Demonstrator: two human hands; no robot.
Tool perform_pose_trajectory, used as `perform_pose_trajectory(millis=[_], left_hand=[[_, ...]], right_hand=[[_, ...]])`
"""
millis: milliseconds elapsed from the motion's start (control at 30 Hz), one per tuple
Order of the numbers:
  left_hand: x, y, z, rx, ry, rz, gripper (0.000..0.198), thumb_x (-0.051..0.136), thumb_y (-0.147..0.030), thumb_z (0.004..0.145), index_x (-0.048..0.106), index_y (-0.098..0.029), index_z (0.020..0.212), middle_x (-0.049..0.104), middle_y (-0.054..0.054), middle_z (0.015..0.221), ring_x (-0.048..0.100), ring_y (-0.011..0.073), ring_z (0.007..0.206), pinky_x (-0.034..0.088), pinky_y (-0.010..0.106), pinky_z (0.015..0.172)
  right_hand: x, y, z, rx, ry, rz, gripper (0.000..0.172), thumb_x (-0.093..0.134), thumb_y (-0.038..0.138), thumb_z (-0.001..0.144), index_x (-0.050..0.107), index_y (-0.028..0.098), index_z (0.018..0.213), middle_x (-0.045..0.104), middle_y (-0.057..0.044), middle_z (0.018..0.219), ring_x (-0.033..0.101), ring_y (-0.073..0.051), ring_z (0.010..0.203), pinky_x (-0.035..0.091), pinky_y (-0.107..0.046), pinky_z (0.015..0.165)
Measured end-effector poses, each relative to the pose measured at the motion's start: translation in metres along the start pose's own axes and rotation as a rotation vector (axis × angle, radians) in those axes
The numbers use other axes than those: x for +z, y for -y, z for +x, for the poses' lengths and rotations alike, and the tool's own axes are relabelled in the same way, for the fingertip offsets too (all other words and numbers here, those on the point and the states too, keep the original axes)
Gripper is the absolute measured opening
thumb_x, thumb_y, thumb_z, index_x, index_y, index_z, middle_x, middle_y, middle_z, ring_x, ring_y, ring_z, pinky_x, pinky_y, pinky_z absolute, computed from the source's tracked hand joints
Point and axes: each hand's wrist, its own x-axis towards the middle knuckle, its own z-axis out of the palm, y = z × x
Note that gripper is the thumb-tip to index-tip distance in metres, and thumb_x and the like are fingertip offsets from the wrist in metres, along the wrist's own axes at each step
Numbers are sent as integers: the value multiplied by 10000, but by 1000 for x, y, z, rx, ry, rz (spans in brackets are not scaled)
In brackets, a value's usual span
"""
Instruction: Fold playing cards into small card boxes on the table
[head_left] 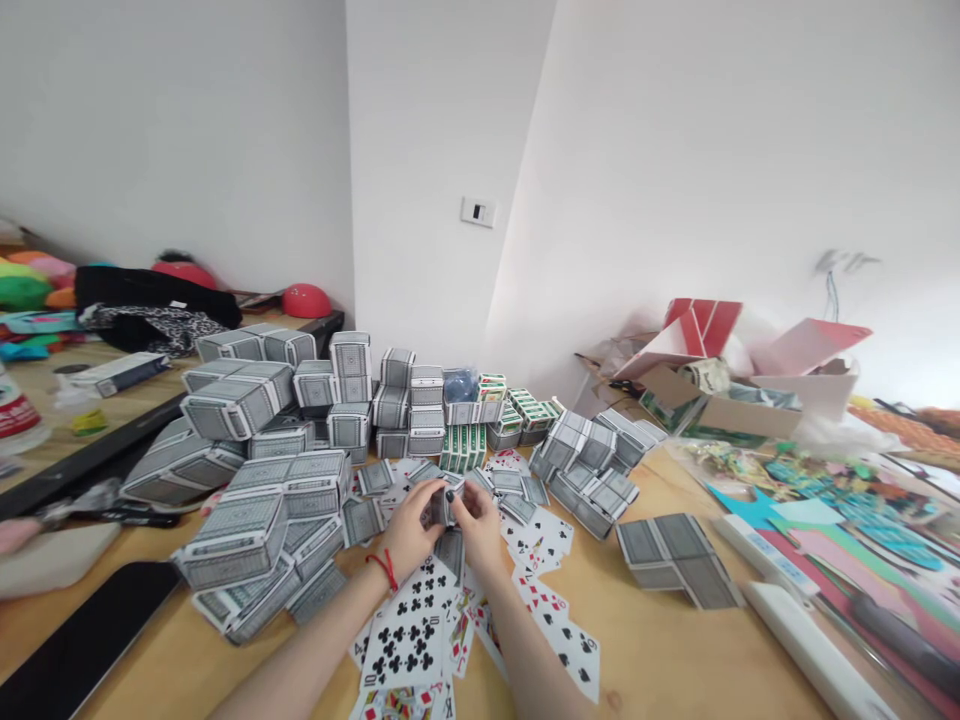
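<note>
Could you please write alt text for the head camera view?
A person's left hand and right hand hold a small card piece over scattered playing cards on a wooden table. Grey card blocks are piled behind and to the left.

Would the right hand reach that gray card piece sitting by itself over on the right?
Probably yes: mostly loose flat cards and bare table lie between the right hand and the gray card piece. The hand seems busy with a small gray card, so it may have to let go first.
</note>
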Motion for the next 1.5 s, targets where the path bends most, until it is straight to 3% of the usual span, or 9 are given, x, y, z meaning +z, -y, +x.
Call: perform_pose_trajectory(millis=[300, 433, 600, 833, 1033, 1200, 1300, 1433, 1500], left_hand=[[0, 2, 0, 21, 18, 17, 613, 498, -8, 602, 476, -224, 1175, 520, 62, 1198, 452, 224, 1143, 360, 425, 996], [0, 4, -1, 40, 26, 48, 616, 502, -16, 623, 466, -235, 1199, 509, 58, 1235, 444, 217, 1164, 351, 426, 1008], [1, 4, -4, 96, 42, 107, 609, 533, -49, 645, 454, -244, 1216, 508, 57, 1253, 463, 220, 1156, 379, 424, 990], [2, 5, -7, 147, 30, 165, 599, 537, -60, 657, 445, -244, 1220, 518, 53, 1248, 481, 213, 1143, 403, 413, 976], [3, 2, -7, 119, 68, 113, 594, 533, -62, 659, 443, -247, 1216, 506, 49, 1258, 449, 222, 1172, 377, 437, 992], [2, -10, -6, 48, 83, -151, 625, 473, -31, 634, 426, -222, 1227, 460, 69, 1293, 403, 226, 1203, 318, 444, 1025], [1, -13, -6, -88, 110, -455, 576, 448, -61, 654, 421, -201, 1212, 485, 90, 1252, 473, 218, 1132, 410, 377, 941], [2, -5, -2, -335, -23, -582, 182, 486, -240, 747, 543, -173, 906, 610, 39, 884, 586, 194, 874, 475, 312, 779], [4, -2, 0, -422, -34, -617, 183, 522, -355, 744, 541, -175, 772, 585, 3, 705, 588, 172, 705, 488, 288, 668]], right_hand=[[1, 2, 0, 25, 49, -21, 412, 680, 326, 645, 567, 165, 1007, 640, -66, 936, 590, -202, 857, 449, -319, 771], [-2, 10, -1, 83, 174, 86, 366, 677, 331, 656, 555, 180, 966, 636, -49, 904, 588, -190, 840, 444, -313, 765], [-7, 17, -4, 225, 332, 301, 347, 678, 335, 671, 521, 210, 954, 625, 8, 736, 583, -152, 685, 437, -269, 642], [-6, 28, -6, 338, 377, 451, 359, 730, 260, 618, 577, 197, 936, 639, -4, 785, 586, -148, 698, 427, -282, 709], [-3, 33, -7, 310, 351, 472, 295, 722, 222, 621, 608, 175, 889, 642, -15, 800, 579, -155, 717, 430, -288, 723], [0, 29, -8, 281, 291, 460, 312, 710, 272, 625, 597, 174, 899, 651, -33, 818, 594, -184, 736, 449, -320, 725], [0, 26, -7, 250, 199, 419, 307, 697, 319, 629, 586, 172, 875, 648, -41, 820, 595, -189, 720, 463, -322, 691], [0, 20, -6, 216, 112, 322, 346, 707, 349, 606, 565, 176, 869, 638, -31, 787, 590, -179, 678, 471, -298, 631], [0, 20, -7, 176, 109, 236, 398, 717, 351, 593, 560, 174, 913, 637, -28, 790, 587, -178, 690, 471, -291, 633]])
